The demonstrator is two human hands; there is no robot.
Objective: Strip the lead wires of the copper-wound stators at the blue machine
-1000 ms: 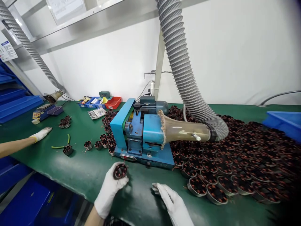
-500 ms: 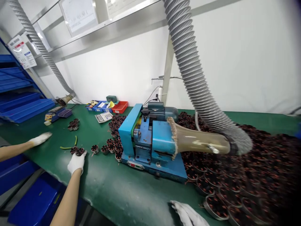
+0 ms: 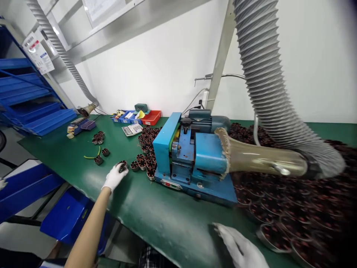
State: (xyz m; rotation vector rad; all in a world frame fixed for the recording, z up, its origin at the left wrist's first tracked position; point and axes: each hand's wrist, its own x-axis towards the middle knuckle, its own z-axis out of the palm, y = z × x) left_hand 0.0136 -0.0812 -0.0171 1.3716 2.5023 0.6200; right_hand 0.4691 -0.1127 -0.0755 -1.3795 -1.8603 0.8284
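Note:
My left hand (image 3: 115, 177), in a white glove, has its fingers closed around a small round motor stator (image 3: 122, 164) on the green bench. The stator has a metal rim and a dark centre with copper-coloured wire, partly hidden by the fingers. Another stator (image 3: 134, 166) sits just right of it, at the edge of a cluster. Two more, one of them a stator (image 3: 105, 152) standing alone, lie to the left beside green-handled pliers (image 3: 95, 155). My right hand (image 3: 240, 247), also gloved, rests near the bench's front with fingers stretched out and nothing in it.
A blue belt-driven machine (image 3: 192, 160) stands mid-bench, joined to a grey hose (image 3: 264, 82). Many stators (image 3: 301, 208) crowd the right side. A calculator (image 3: 132, 129) and a red tray (image 3: 151, 117) lie behind. A co-worker's gloved hand (image 3: 2, 184) shows at far left.
My left hand has left the stators by the pliers and moved right to another stator. The view has shifted. The co-worker's arm has drawn back from the bench. My right hand stays outstretched.

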